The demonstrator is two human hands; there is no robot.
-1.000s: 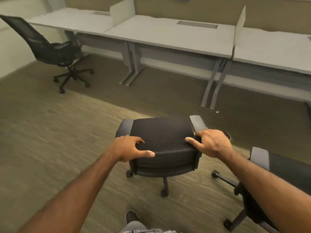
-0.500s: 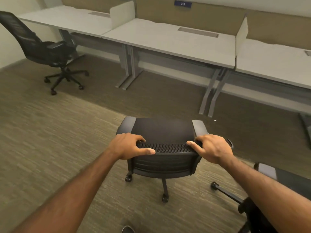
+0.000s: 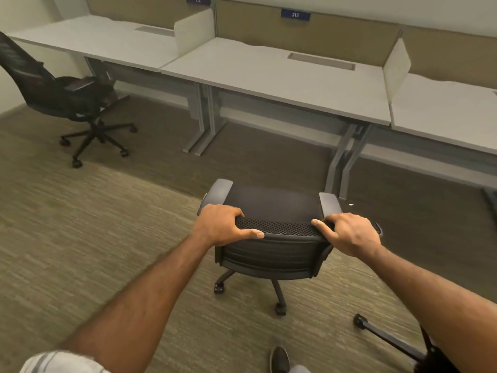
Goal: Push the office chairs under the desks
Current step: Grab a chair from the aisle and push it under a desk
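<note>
Office chair [image 3: 271, 238] on carpet, short of counter [image 3: 279, 76] | seat faces 12 o'clock, toward counter | left hand [image 3: 224, 226], right hand [image 3: 347, 232] both clamped on backrest top.

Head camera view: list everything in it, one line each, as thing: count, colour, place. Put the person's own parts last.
office chairs: three, black; one held in the centre facing the desks, one mesh-backed at far left by the left desk, one at bottom right with only its base showing.
desks: three, pale grey, in a row along the back wall; left, middle, right.
dividers: two, white, upright between desks.
number signs: two, blue, on the tan back panel; 212 and 213.
carpet: one, olive-brown, whole floor.
shoe: one, dark, bottom edge.
left hand: gripping the chair back's top edge.
right hand: the same, right end.
</note>
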